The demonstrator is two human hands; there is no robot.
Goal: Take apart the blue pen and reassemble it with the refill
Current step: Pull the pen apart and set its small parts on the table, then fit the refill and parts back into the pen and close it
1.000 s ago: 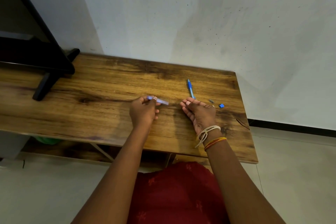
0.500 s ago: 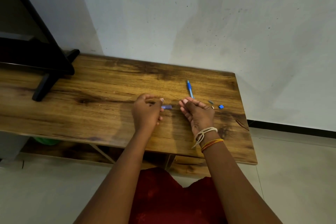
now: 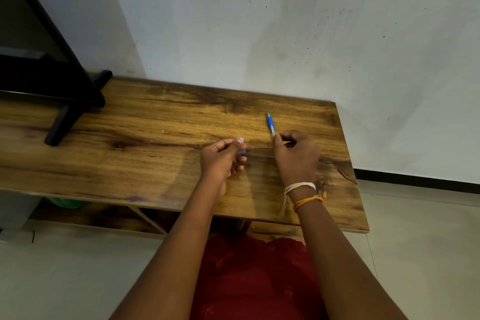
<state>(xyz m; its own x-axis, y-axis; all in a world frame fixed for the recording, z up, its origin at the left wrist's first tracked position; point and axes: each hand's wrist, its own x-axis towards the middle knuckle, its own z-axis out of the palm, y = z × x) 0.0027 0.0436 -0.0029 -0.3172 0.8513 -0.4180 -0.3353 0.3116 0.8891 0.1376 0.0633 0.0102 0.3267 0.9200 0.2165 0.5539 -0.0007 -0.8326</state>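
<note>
A blue pen front part [image 3: 270, 124] with a clear grip lies on the wooden table [image 3: 145, 143], tip pointing away. My right hand [image 3: 294, 157] covers its near end, with the fingers curled by it; I cannot tell whether they pinch it. My left hand [image 3: 223, 160] is closed around a small bluish pen piece [image 3: 241, 152], mostly hidden by the fingers. The small loose parts seen earlier are hidden under the right hand.
A black monitor stand [image 3: 65, 122] rests on the table's left end, with the dark screen above it. A white wall rises right behind the table. A lower shelf [image 3: 98, 215] with something green lies beneath. The table's right edge is close to my right hand.
My right hand turned palm down and moved forward onto the near end of the blue pen part. The left hand drew its piece deeper into the fingers. The camera tilted slightly.
</note>
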